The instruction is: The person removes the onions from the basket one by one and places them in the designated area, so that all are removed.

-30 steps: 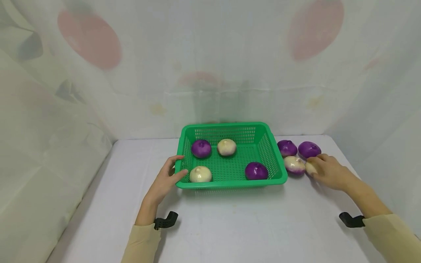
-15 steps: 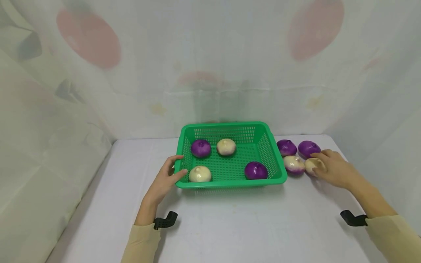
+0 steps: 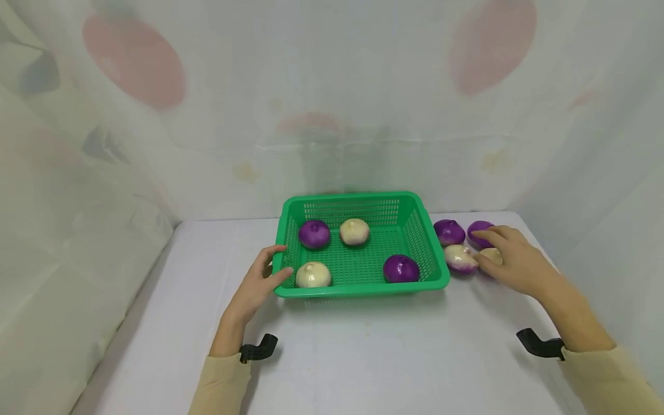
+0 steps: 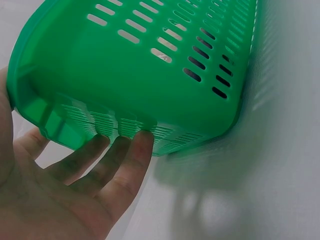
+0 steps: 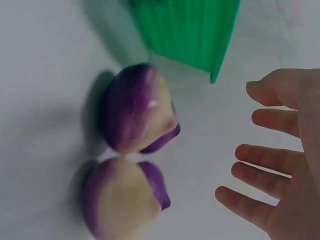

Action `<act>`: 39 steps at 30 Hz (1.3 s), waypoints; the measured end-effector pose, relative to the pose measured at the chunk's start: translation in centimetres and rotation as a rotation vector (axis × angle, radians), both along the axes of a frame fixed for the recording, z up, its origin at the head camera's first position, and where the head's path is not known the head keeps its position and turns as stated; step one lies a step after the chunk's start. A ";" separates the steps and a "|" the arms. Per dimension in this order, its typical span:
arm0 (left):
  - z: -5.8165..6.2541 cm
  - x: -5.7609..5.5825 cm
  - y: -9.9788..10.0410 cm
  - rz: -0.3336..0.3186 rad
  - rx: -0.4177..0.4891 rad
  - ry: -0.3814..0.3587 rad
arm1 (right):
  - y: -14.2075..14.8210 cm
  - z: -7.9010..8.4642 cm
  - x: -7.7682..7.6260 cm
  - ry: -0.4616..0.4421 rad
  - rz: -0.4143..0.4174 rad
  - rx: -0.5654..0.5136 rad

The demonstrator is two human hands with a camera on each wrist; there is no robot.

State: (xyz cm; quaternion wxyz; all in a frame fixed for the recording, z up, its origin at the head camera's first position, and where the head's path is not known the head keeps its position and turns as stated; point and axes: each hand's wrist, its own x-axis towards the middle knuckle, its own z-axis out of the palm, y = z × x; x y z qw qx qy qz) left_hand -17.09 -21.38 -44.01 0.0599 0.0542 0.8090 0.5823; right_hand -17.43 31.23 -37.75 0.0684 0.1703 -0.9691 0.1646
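A green plastic basket (image 3: 358, 290) stands at the table's middle. My left hand (image 3: 258, 279) holds its left rim; in the left wrist view, several fingers (image 4: 131, 167) lie against the outer wall. The basket contains two purple onions (image 3: 314, 234) and two pale ones (image 3: 313, 275). Outside its right side, two more purple onions (image 3: 449, 232) lie behind two cream-and-purple ones (image 3: 460, 259). My right hand (image 3: 519, 262) hovers over the rightmost pair, fingers apart, partly hiding the near right onion (image 3: 491, 255). From the right wrist view, that hand (image 5: 285, 165) is apart from the onions and holds nothing.
A white cloth covers the table (image 3: 373, 351). Behind it hangs a pale patterned curtain (image 3: 342, 86), with more sheeting on the left (image 3: 67, 230) and right (image 3: 612, 190). The basket's back edge is near the curtain.
My right hand has come off the near right onion, rising and shifting slightly left with its fingers spread. That onion stays on the table. The left hand keeps its place on the basket.
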 end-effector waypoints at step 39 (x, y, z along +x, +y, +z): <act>0.1 0.0 0.1 -0.006 0.022 -0.003 | -6.2 -3.3 0.2 -0.255 0.101 -0.583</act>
